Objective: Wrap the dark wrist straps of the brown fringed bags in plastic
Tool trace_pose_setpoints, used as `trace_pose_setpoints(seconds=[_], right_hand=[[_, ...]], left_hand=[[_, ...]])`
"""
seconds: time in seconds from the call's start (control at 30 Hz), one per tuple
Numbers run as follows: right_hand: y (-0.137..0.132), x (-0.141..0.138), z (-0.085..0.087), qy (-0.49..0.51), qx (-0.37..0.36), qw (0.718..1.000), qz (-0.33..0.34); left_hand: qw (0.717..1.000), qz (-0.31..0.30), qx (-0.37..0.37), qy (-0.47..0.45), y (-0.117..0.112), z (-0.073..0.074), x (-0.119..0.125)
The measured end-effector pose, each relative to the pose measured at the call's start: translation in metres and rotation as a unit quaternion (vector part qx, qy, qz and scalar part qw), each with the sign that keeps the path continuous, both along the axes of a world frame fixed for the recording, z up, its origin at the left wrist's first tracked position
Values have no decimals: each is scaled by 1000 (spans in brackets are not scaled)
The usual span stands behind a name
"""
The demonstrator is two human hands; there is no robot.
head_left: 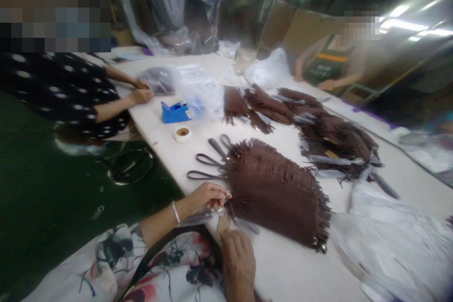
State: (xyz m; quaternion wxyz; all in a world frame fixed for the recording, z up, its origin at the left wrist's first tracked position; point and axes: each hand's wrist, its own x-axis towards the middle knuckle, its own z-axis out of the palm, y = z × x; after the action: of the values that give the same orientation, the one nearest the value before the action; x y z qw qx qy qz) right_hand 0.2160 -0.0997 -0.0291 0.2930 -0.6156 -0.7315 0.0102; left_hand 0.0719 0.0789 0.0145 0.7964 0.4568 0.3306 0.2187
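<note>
A stack of dark brown fringed pouches [276, 193] lies on the white table in front of me, black wrist straps [202, 175] fanned out at its left end. At the near left corner of the stack, my left hand [210, 195] is closed in a pinch on a thin, pale string-like piece [225, 196], too small to name surely. Just below it, my right hand [239, 257] has its fingers closed on a tan tag [223, 224] at the table's edge. A grey plastic-wrapped strap [247, 227] lies beside the tag, partly under the stack.
A blue tape dispenser [176, 112] and a tape roll [182, 133] stand beyond the straps. More brown fringed pouches [325, 137] are piled behind, with plastic bags [392, 240] at right. One co-worker's hands [141, 92] hold a plastic-wrapped item; another person [331, 63] stands across.
</note>
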Motion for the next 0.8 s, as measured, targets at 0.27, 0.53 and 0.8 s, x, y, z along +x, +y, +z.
trace_pose_setpoints(seconds=[0.27,0.53,0.8], right_hand=[[45,4,63,115,-60,987,-99],[82,4,78,167,-130,972,-99],[84,16,75,84,-111,989,46]], left_hand=[[993,-105,-43,8,5,1,-6],[993,-100,51,42,-1,15,-3],[989,-91,86,80,-6,15,-3]])
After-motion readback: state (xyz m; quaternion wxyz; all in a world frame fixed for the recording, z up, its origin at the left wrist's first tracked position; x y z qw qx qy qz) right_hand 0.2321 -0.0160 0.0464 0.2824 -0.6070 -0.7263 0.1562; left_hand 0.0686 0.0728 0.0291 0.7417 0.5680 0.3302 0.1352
